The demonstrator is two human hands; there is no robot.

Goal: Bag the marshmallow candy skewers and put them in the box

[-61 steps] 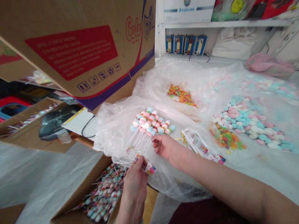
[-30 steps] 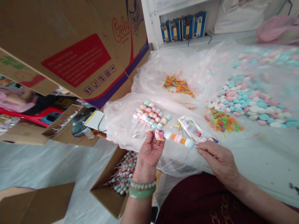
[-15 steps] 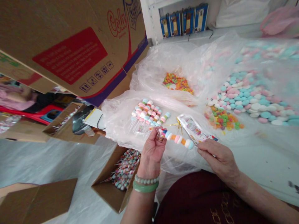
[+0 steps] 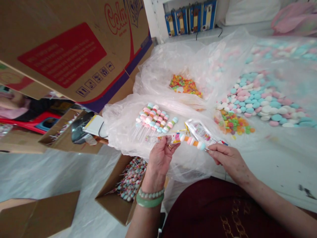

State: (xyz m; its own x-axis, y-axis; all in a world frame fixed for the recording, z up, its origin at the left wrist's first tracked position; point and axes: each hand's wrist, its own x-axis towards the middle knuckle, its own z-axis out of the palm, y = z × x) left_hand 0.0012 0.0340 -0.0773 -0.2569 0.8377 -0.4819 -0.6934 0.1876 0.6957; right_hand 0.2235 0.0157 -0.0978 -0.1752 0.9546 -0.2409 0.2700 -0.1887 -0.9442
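Pink, orange and blue sweets sit on a candy stick (image 4: 192, 141) held level between both hands. Left hand (image 4: 159, 158) pinches its wrapper end; right hand (image 4: 226, 158), at 3 o'clock, pinches the other tip. Finished sticks (image 4: 155, 119) lie at 11 o'clock, loose sweets (image 4: 257, 102) farther off at 1 o'clock.

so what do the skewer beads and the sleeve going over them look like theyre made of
Skewer beads: matte, chalky pastel discs, probably pressed candy or marshmallow. Sleeve: thin clear plastic film, glossy and crinkled, with a printed end, pinched by the left hand. The right hand holds the skewer's other end.
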